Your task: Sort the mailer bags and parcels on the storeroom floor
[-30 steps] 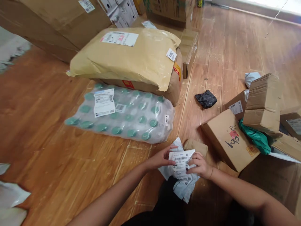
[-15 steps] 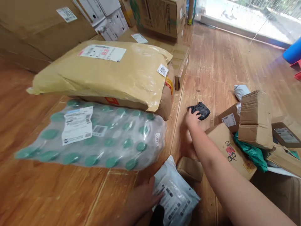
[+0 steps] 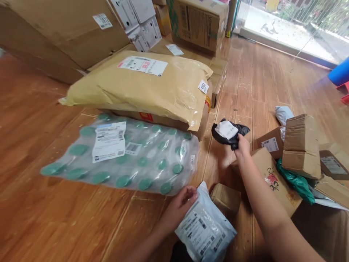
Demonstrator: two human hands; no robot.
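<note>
Left grip (image 3: 181,205) resting loosely open on grey mailer bag (image 3: 204,229), near centre, long axis running near-right. Right grip (image 3: 241,145) closed around black parcel (image 3: 230,131), lifted off floor (image 3: 40,116), white label facing up.

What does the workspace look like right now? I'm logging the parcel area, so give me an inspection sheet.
Surface: wooden floor, specks of debris.
Job's things: black parcel with white label, lifted; grey mailer low by the person.
Clutter: shrink-wrapped green-capped bottles; tan padded bag on a box; small cartons, green bag.
Hands: right hand grips the black parcel; left hand on the mailer's edge.
Cables: nothing seen.
Surroundings: large stacked cartons; glass door.
</note>
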